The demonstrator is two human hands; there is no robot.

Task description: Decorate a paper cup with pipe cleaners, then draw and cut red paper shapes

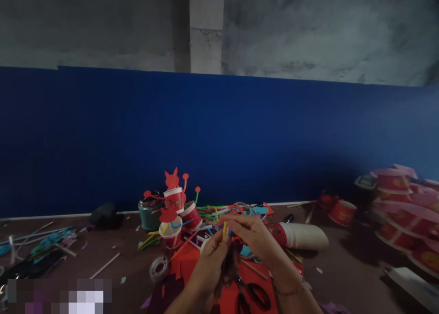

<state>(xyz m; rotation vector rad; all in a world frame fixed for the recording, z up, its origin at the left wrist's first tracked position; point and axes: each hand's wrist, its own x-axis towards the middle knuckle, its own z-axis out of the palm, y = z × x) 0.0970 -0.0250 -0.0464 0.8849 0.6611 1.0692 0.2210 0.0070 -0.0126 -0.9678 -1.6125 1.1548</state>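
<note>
My left hand (pixel 213 255) is closed, pinching a short yellow straw piece (pixel 225 230) upright between thumb and finger. Over it bends my right hand (pixel 253 236), fingers together and tips at the straw's top; what they grip is hidden. Below both hands lie red paper sheets (pixel 188 264) and black-handled scissors (pixel 258 296). Just left stand red paper cups (pixel 171 237) with drinking-straw arms and red paper cutouts, one cup raised above the others with an eared red paper head (pixel 172 180). Coloured straws (pixel 212 210) lie scattered behind the hands.
A tape roll (pixel 159 268) and a teal jar (pixel 149 218) stand to the left. Right of my hands lies a nested stack of paper cups (pixel 306 236). Decorated red cups (pixel 394 209) are piled at far right. A blue panel (pixel 219 135) borders the table's back.
</note>
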